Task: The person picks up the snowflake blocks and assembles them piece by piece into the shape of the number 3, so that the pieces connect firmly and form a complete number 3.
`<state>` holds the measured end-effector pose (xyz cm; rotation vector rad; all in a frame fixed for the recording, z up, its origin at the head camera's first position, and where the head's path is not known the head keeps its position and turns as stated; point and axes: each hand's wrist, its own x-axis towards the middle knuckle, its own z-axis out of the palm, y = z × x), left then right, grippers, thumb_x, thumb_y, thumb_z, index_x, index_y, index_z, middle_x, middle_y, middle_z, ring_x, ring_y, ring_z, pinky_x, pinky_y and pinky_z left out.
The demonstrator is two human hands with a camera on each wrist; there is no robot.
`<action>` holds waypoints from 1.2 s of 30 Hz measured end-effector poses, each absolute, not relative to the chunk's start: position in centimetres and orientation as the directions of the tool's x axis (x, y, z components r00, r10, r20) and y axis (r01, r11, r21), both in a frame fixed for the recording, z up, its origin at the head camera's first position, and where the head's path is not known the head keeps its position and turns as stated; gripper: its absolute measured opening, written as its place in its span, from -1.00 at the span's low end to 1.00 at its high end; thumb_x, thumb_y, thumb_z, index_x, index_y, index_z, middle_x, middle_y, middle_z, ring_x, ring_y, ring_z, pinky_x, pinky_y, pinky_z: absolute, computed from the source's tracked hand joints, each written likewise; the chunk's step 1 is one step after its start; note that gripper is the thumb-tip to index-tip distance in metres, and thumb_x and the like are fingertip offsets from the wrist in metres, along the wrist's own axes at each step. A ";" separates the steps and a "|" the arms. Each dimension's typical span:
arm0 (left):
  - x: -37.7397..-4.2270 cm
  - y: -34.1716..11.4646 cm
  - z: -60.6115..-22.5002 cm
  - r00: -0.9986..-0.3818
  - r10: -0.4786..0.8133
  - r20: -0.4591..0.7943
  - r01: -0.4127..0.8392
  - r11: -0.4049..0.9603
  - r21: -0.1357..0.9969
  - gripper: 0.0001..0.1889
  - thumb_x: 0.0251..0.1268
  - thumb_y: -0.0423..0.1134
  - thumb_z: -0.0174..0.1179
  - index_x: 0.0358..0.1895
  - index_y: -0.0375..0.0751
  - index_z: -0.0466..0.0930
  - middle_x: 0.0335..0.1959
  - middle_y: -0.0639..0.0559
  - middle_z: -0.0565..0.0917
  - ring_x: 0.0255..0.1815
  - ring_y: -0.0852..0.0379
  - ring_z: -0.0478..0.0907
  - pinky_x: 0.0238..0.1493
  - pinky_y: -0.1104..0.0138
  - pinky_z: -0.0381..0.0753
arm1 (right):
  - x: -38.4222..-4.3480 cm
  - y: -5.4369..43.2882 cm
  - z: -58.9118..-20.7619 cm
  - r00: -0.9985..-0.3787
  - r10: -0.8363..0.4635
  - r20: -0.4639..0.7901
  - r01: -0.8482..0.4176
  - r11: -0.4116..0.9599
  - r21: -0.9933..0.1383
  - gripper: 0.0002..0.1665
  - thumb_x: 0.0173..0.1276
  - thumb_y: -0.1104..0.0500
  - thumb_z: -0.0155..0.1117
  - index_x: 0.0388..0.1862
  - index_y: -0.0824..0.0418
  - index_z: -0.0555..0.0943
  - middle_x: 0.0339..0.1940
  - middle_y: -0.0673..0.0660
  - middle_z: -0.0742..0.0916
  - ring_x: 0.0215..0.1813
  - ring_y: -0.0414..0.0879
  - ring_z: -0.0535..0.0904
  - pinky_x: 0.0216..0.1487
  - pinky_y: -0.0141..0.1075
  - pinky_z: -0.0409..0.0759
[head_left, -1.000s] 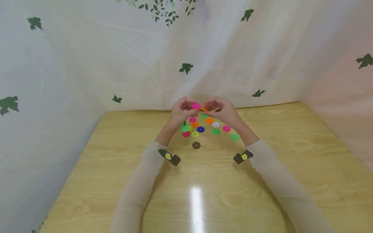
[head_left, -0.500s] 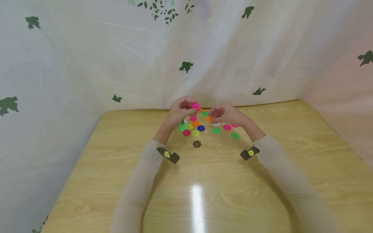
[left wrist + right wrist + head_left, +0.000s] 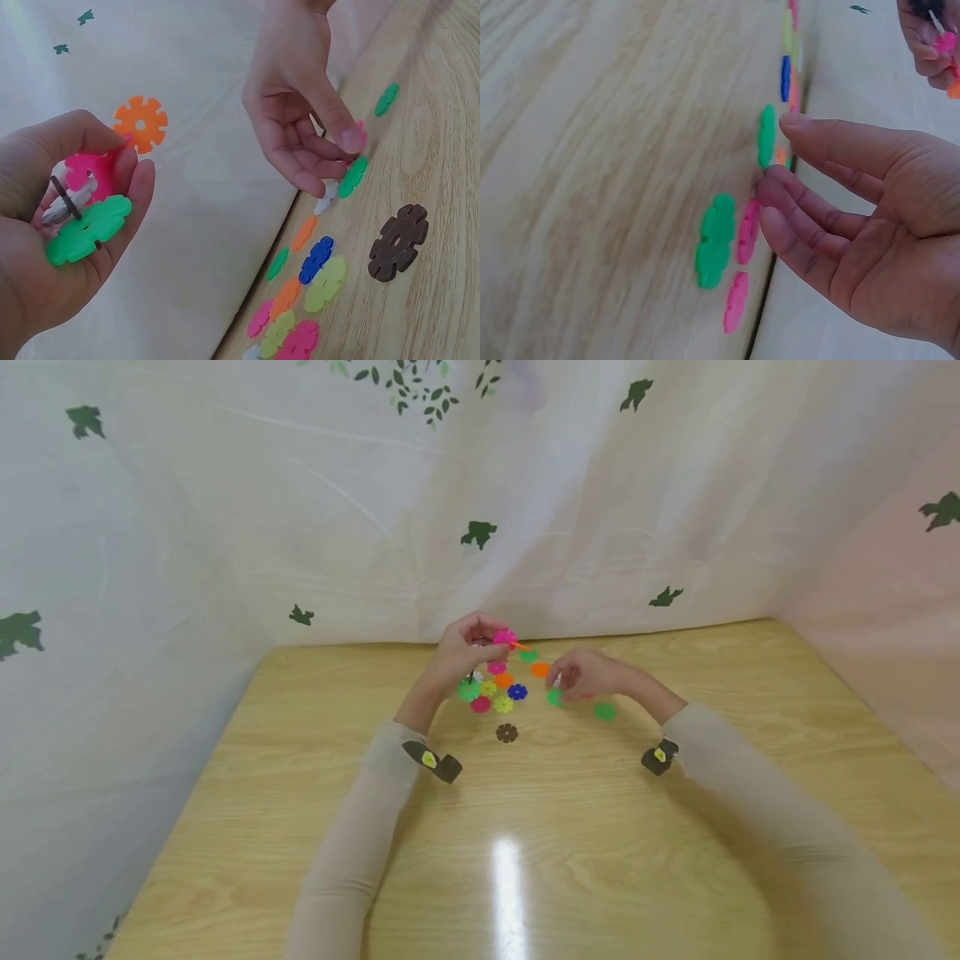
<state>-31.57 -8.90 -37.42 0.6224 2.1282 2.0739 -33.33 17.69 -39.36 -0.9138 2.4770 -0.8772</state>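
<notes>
My left hand (image 3: 467, 650) is raised over the far part of the table and grips a chain of interlocked plastic snowflake discs. In the left wrist view the chain shows a green disc (image 3: 90, 231), a dark disc edge-on, a white disc (image 3: 67, 206), a pink disc (image 3: 94, 174) and an orange disc (image 3: 142, 124) sticking out past the fingertips. My right hand (image 3: 592, 675) reaches low over loose discs, fingers loosely bent with nothing between them. Its fingertips are right by a white disc (image 3: 327, 196) and a green disc (image 3: 766, 136). Pink discs (image 3: 748, 232) lie under the palm.
Loose discs lie in a cluster between the hands, among them blue (image 3: 517, 692), yellow (image 3: 504, 704) and orange (image 3: 540, 669) ones. Closer to me lies a brown disc (image 3: 507, 732). Behind the wooden table (image 3: 375, 827) hangs a pale curtain (image 3: 360, 527) with green leaf prints.
My right hand has let go of the orange disc at the chain's end and moved right and down toward the loose discs. The left hand has stayed nearly still, holding the chain.
</notes>
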 end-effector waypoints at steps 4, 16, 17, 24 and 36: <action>-31.5 -9.1 -37.4 -0.910 0.366 0.195 0.205 -0.012 0.979 -0.74 0.33 -0.51 0.27 0.05 -0.38 0.56 -0.24 0.07 0.70 -0.34 0.14 0.65 -0.28 0.38 0.73 | -33.2 17.5 -39.5 -0.724 -0.677 -0.132 -0.472 0.626 -0.620 -0.66 0.27 0.37 0.43 0.04 0.38 0.68 -0.21 0.29 0.74 -0.15 0.02 0.66 -0.03 -0.12 0.69; -31.4 -9.2 -37.2 -0.915 0.362 0.179 0.193 0.003 0.981 -0.70 0.34 -0.50 0.27 0.10 -0.39 0.58 -0.23 0.04 0.69 -0.28 -0.03 0.66 -0.26 0.34 0.75 | -33.2 17.1 -39.8 -0.732 -0.668 -0.134 -0.467 0.635 -0.616 -0.75 0.20 0.37 0.50 -0.14 0.35 0.68 -0.26 0.24 0.71 -0.21 -0.04 0.56 -0.11 -0.25 0.59; -31.5 -9.2 -37.2 -0.917 0.358 0.174 0.188 0.003 0.982 -0.70 0.34 -0.50 0.26 0.11 -0.39 0.57 -0.22 0.04 0.69 -0.27 -0.06 0.66 -0.26 0.34 0.75 | -33.2 17.1 -39.9 -0.733 -0.667 -0.131 -0.465 0.632 -0.620 -0.75 0.19 0.37 0.51 -0.16 0.35 0.67 -0.27 0.24 0.70 -0.21 -0.04 0.55 -0.11 -0.25 0.58; -31.6 -9.3 -37.1 -0.936 0.318 0.150 0.162 0.010 0.987 -0.73 0.33 -0.51 0.25 0.07 -0.38 0.56 -0.22 0.05 0.68 -0.30 0.15 0.67 -0.13 0.29 0.76 | -33.4 17.1 -39.8 -0.732 -0.672 -0.113 -0.451 0.602 -0.658 -0.79 0.19 0.42 0.45 -0.20 0.33 0.64 -0.29 0.23 0.70 -0.28 -0.06 0.56 -0.21 -0.31 0.57; -31.7 -9.2 -37.2 -0.947 0.279 0.157 0.143 -0.071 0.987 -0.76 0.36 -0.53 0.21 0.05 -0.36 0.53 -0.26 0.04 0.65 -0.34 0.16 0.65 -0.20 0.41 0.75 | -32.9 16.6 -37.3 -0.845 -0.533 0.039 -0.325 0.455 -0.829 -0.73 0.41 0.34 0.32 0.06 0.40 0.65 -0.18 0.27 0.77 -0.19 0.15 0.70 -0.16 -0.10 0.78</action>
